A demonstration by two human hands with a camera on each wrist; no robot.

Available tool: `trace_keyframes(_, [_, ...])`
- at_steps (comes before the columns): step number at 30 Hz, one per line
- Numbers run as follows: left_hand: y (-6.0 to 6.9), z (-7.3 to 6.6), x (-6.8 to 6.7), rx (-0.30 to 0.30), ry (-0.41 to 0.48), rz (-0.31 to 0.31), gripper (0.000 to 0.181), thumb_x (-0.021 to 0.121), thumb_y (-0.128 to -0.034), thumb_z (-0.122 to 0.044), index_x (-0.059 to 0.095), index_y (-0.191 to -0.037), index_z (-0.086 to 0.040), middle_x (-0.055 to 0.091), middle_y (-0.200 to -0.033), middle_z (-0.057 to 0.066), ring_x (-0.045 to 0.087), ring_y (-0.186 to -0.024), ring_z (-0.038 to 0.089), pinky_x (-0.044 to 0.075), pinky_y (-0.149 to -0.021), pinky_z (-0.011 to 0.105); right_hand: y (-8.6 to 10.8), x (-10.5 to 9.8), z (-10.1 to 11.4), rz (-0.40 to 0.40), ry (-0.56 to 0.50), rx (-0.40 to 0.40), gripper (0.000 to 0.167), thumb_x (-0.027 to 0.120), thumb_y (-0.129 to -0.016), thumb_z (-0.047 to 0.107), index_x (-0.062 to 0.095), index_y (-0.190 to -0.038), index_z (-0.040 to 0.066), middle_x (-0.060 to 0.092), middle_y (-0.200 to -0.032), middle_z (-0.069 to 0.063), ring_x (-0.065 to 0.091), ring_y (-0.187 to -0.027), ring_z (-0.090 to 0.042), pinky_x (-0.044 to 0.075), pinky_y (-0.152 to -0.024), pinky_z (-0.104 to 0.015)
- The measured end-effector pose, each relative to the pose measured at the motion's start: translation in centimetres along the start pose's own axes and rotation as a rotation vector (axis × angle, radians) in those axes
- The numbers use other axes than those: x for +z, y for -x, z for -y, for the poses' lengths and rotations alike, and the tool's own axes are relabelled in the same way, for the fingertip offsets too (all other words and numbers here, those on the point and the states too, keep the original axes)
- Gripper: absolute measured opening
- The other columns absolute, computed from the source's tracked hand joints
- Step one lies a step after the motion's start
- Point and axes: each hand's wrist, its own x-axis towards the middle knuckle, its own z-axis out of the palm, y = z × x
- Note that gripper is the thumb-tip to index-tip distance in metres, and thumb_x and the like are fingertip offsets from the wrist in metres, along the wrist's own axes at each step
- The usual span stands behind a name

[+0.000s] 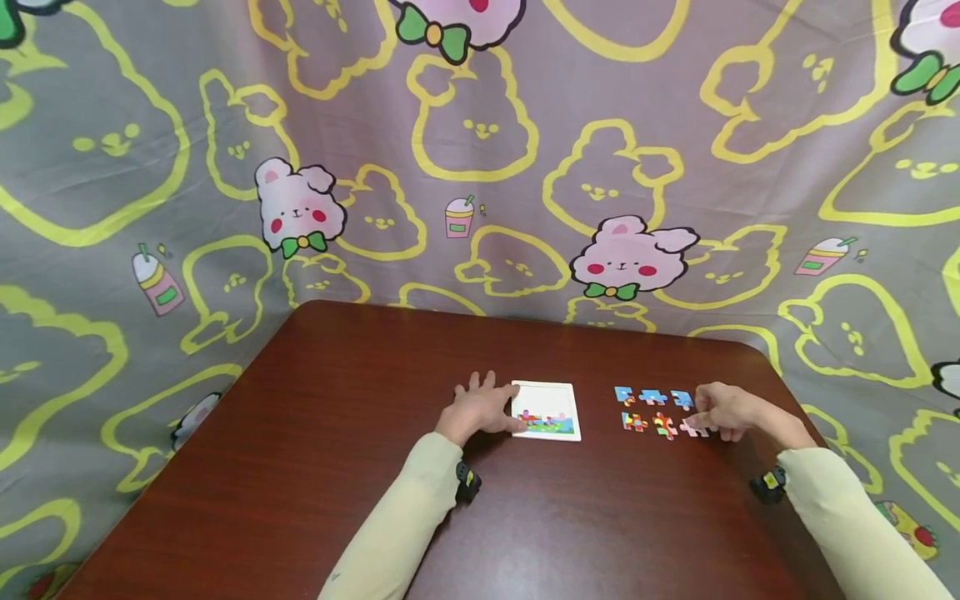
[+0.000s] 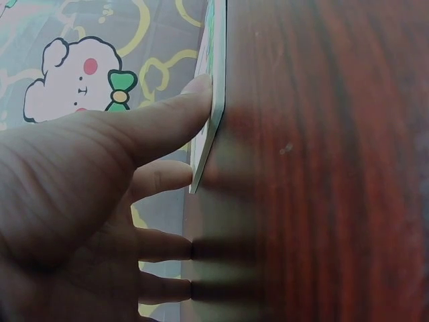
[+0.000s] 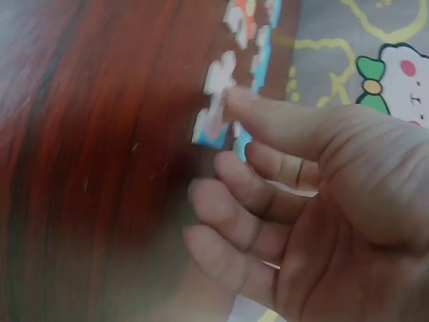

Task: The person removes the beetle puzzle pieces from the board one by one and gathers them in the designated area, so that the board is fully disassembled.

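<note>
A white-framed puzzle board (image 1: pixel 543 396) lies on the table, with a coloured strip of picture along its near part and a plain white area above. At the board's left edge rests my left hand (image 1: pixel 480 408), fingers spread and straight. In the left wrist view its thumb (image 2: pixel 181 111) lies over the rim. My right hand (image 1: pixel 731 410) is at the right end of the loose pieces. Its thumb tip (image 3: pixel 244 104) touches or hovers just over a pink and white jigsaw piece (image 3: pixel 218 94); contact is unclear. The other fingers are loosely bent, apart from that piece.
Blue pieces (image 1: pixel 652 397) form the far row of loose jigsaw pieces; a red and yellow piece (image 1: pixel 633 422) and a red and green piece (image 1: pixel 664 425) lie in the near row. The dark wooden table (image 1: pixel 337 433) meets a patterned cloth (image 1: pixel 517 200) behind it.
</note>
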Motion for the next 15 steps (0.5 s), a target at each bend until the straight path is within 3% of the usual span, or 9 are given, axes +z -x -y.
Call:
trace_keyframes(7, [0.0, 0.0, 0.1, 0.008, -0.010, -0.008, 0.074, 0.066, -0.0880, -0.055, 0.037, -0.152, -0.031, 0.016, -0.163, 0.020, 0.006, -0.150, 0.047, 0.013, -0.116, 0.066, -0.7, 0.6, 1.9, -0.065, -0.019, -0.080, 0.027, 0.065, -0.095, 0.024, 0.052, -0.079, 0.007, 0.056, -0.057, -0.003, 0.051, -0.048, -0.014, 0.045, -0.046, -0.030])
trace_keyframes(15, [0.0, 0.0, 0.0, 0.006, -0.010, 0.000, 0.075, 0.065, -0.0884, -0.056, 0.036, -0.153, -0.031, 0.014, -0.164, 0.019, 0.005, -0.151, 0.046, 0.013, -0.117, 0.066, -1.8, 1.3, 4.5, -0.104, -0.052, -0.170, 0.023, 0.062, -0.097, 0.023, 0.056, -0.082, 0.008, 0.054, -0.063, -0.004, 0.054, -0.049, -0.018, 0.046, -0.044, -0.033])
